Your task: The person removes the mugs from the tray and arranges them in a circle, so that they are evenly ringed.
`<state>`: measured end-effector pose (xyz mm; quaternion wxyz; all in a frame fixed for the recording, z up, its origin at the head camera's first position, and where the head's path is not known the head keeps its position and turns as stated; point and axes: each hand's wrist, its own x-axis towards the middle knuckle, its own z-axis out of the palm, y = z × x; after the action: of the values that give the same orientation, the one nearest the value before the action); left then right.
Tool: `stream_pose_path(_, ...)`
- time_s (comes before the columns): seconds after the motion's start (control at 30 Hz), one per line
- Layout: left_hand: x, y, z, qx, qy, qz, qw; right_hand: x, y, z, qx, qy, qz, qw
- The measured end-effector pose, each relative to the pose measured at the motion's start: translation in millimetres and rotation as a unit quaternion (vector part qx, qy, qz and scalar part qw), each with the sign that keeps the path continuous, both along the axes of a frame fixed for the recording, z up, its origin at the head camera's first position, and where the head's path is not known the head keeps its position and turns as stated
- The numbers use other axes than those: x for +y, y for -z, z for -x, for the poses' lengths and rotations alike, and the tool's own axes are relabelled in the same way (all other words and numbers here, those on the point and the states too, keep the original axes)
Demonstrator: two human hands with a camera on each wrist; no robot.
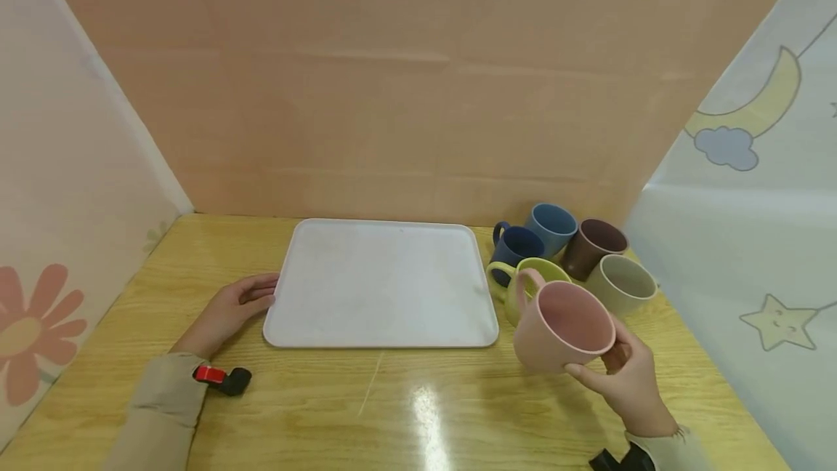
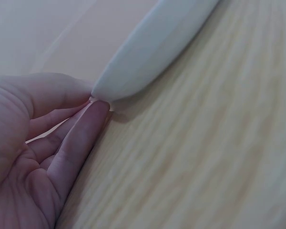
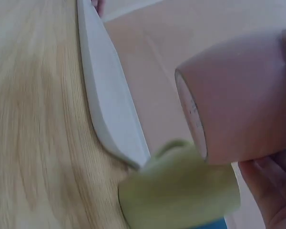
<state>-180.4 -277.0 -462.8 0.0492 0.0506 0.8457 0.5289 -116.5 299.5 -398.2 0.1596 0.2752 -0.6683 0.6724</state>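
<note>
My right hand (image 1: 631, 376) grips a pink mug (image 1: 546, 340) by its body, with the thumb on the near side. Tilted, its mouth faces up and toward the right, and its handle points up and left. In the right wrist view the pale underside of the pink mug (image 3: 243, 100) shows, beside a yellow-green mug (image 3: 181, 191). My left hand (image 1: 232, 311) lies at the left edge of a white rectangular tray (image 1: 386, 289). In the left wrist view, the left hand's fingertips (image 2: 102, 107) touch the edge of the tray (image 2: 143, 62).
Behind the pink mug, at the right, stand a dark blue mug (image 1: 519, 242), a lighter blue mug (image 1: 554, 227), a brown mug (image 1: 588, 246) and a pale grey-green mug (image 1: 617, 293). The wooden table (image 1: 314, 405) meets a brown back wall (image 1: 366, 129) and printed side panels.
</note>
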Motion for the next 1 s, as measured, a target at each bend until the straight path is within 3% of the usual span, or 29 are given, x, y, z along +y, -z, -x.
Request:
stream_pose_path(0.3, 0.7, -1.5, 0.7, 0.004, 0.0, 0.0, 1.0, 46, 1.6, -7.1, 0.003, -0.002, 0.026, 0.9997)
stream_pose_path(0.6, 1.6, -2.9, 0.6, 0.001, 0.002, -0.002, 1.0, 76, -1.1, -7.1, -0.01, 0.051, -0.016, 0.9985)
stream_pose_path(0.77, 0.4, -3.4, -0.9, 0.0, -0.003, 0.0, 1.0, 77, 8.2, -0.4, -0.077, 0.108, -0.023, 0.9909)
stream_pose_path(1.0, 1.1, -1.4, -1.5, -0.003, -0.002, 0.002, 1.0, 75, 22.1, 7.0, -0.162, 0.193, -0.065, 0.9656)
